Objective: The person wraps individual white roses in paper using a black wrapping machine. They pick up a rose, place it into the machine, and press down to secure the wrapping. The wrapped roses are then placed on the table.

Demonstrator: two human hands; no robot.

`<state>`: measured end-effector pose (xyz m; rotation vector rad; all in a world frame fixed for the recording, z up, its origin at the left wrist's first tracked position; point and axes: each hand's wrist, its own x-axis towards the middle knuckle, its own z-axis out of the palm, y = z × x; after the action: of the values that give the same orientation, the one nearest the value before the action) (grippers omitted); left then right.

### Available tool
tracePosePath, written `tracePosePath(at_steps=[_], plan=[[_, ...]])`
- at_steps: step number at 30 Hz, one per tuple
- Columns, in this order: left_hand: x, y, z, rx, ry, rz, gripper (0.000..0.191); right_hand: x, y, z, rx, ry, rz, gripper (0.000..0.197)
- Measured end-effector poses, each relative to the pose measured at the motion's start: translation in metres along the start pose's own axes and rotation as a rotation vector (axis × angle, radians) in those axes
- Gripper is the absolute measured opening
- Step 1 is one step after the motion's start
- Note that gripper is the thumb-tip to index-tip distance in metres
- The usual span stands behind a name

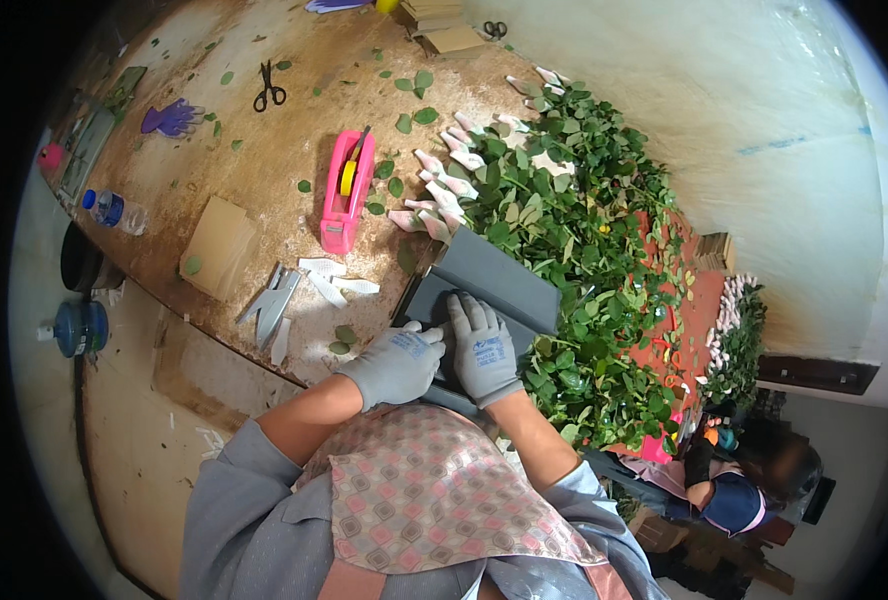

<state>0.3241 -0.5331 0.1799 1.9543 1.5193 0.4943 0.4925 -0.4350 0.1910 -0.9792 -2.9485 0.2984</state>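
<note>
A dark grey folded board or box lies at the table edge in front of me, one flap raised at its far side. On its lower panel rests my right hand, gloved in grey, fingers extended and palm down. Beside it my left hand, also gloved, has its fingers curled at the panel; whether it pinches anything is hidden. Leafy green stems with paper-wrapped flower heads are heaped beyond and to the right. Left of the board are a silver stapler, white paper sleeves and a pink tape dispenser.
Cardboard sheets and a water bottle are at the left. Black scissors and a purple glove lie farther back. Another person works at the lower right, near a second bunch of wrapped flowers.
</note>
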Motion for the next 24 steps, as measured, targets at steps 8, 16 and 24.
tracePosePath(at_steps=[8, 16, 24], plan=[[-0.012, -0.042, -0.017, -0.491, -0.034, 0.037, 0.039, -0.001, 0.004, 0.016, 0.041, -0.018, -0.020, 0.063], [-0.053, -0.125, -0.054, 0.289, 0.185, -0.276, 0.045, 0.000, 0.001, 0.013, -0.014, 0.008, 0.000, 0.060], [-0.027, -0.136, 0.003, 0.594, -0.003, -0.315, 0.021, -0.003, -0.002, 0.012, -0.070, 0.053, -0.032, 0.056]])
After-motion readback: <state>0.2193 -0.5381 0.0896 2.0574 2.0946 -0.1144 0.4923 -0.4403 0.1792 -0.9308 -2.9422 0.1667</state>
